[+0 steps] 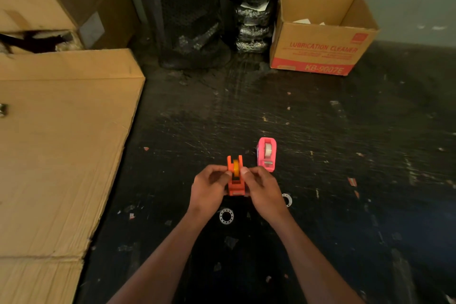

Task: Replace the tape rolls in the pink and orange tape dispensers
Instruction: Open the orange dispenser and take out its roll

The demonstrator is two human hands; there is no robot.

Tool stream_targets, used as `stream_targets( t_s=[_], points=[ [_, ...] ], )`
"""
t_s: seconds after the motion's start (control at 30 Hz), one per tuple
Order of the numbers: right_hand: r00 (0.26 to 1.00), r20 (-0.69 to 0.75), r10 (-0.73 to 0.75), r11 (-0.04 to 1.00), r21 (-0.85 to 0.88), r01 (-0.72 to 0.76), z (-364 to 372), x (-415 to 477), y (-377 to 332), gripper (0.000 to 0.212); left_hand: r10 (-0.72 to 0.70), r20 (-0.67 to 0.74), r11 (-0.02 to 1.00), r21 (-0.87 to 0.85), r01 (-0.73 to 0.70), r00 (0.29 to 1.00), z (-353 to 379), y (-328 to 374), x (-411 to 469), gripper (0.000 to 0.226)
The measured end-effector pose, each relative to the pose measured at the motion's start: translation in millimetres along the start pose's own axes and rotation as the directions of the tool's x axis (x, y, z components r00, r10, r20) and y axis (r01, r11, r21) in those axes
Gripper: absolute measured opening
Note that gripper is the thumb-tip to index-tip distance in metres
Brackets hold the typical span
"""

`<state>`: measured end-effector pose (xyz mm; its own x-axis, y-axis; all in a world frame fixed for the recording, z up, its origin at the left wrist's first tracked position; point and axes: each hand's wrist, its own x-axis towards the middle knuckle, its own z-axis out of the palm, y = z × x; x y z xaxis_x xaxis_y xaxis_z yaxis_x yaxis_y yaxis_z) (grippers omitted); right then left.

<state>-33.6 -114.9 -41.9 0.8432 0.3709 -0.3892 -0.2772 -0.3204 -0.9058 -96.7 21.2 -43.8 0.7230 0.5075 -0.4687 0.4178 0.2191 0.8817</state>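
The orange tape dispenser (235, 184) stands on the dark table between my hands, with a yellowish tape roll (236, 168) seated between its two side walls. My left hand (209, 189) grips its left side and my right hand (262, 189) grips its right side, thumbs near the roll. The pink tape dispenser (266, 154) rests just beyond my right hand, holding a pale tape roll (267, 152). Two empty clear tape cores lie near my wrists: one (226, 216) under my left wrist, another (287, 199) partly hidden by my right hand.
A flat cardboard sheet (56, 150) covers the left side. At the back stand an open "Lubrication Cleaner" carton (320, 57), a stack of black wrapped bundles (254, 15) and a black bubble-wrap roll (187, 15). Paper scraps litter the table (345, 180).
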Motion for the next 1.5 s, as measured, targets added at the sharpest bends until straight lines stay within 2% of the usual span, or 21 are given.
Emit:
stream_targets(
  t_s=[0.17, 0.37, 0.63, 0.8, 0.9, 0.97, 1.07, 1.17, 1.27, 1.3, 1.4, 1.47, 1.5],
  points=[
    [0.997, 0.072, 0.04, 0.993, 0.104, -0.047, -6.0, -20.2, -2.6, 0.02, -0.029, 0.132, 0.992, -0.116, 0.045, 0.991, -14.0, 5.2, -26.1, 0.017],
    [0.983, 0.177, 0.049, 0.966, 0.24, -0.092, -10.4, -35.0, -3.8, 0.03, -0.026, 0.175, 0.994, -0.104, 0.045, 0.984, -25.0, 3.0, -37.2, 0.022],
    [0.986, 0.169, 0.007, 0.941, 0.331, -0.064, -7.4, -39.2, -7.3, 0.044, 0.011, 0.195, 0.985, -0.174, 0.024, 0.981, -27.3, 7.5, -39.8, 0.024],
    [0.994, 0.107, 0.022, 0.932, 0.356, -0.059, -2.1, -40.6, -5.1, 0.044, 0.01, 0.192, 0.98, -0.198, 0.029, 0.981, -24.6, 5.4, -35.9, 0.029],
    [0.995, 0.082, 0.058, 0.912, 0.4, -0.086, -3.5, -39.7, -1.3, 0.043, -0.005, 0.127, 0.975, -0.219, 0.033, 0.992, -28.8, 0.0, -30.0, 0.029],
    [0.993, 0.089, 0.077, 0.909, 0.403, -0.106, -7.3, -38.5, -0.3, 0.043, 0.005, 0.082, 0.99, -0.141, 0.006, 0.997, -34.6, -5.2, -23.3, 0.032],
    [0.99, 0.113, 0.088, 0.919, 0.375, -0.124, -10.5, -37.9, 0.5, 0.044, 0.082, 0.019, 0.967, 0.239, -0.084, 0.996, -39.8, -18.4, -10.4, 0.035],
    [0.988, 0.105, 0.114, 0.917, 0.371, -0.145, -8.1, -37.8, 1.4, 0.044, 0.149, -0.094, 0.819, 0.569, -0.07, 0.984, -41.7, -33.3, 3.5, 0.035],
    [0.988, 0.098, 0.116, 0.923, 0.358, -0.143, -7.4, -38.6, 2.3, 0.043, 0.166, -0.134, 0.647, 0.763, -0.005, 0.977, -40.8, -44.7, 10.7, 0.036],
    [0.989, 0.099, 0.111, 0.926, 0.351, -0.139, -7.8, -39.3, 1.9, 0.043, 0.173, -0.14, 0.607, 0.795, 0.007, 0.975, -39.6, -45.2, 10.7, 0.036],
    [0.99, 0.101, 0.103, 0.932, 0.337, -0.131, -10.0, -41.2, -0.1, 0.043, 0.207, -0.146, 0.575, 0.818, 0.0, 0.967, -34.9, -40.4, 7.1, 0.047],
    [0.99, 0.102, 0.094, 0.936, 0.329, -0.123, -12.2, -41.9, -1.5, 0.043, 0.308, -0.139, 0.608, 0.79, -0.083, 0.941, -30.3, -32.1, 0.7, 0.053],
    [0.991, 0.101, 0.092, 0.938, 0.324, -0.12, -12.8, -42.2, -2.1, 0.043, 0.348, -0.132, 0.676, 0.721, -0.151, 0.928, -27.6, -26.0, -3.3, 0.049]
  ],
)
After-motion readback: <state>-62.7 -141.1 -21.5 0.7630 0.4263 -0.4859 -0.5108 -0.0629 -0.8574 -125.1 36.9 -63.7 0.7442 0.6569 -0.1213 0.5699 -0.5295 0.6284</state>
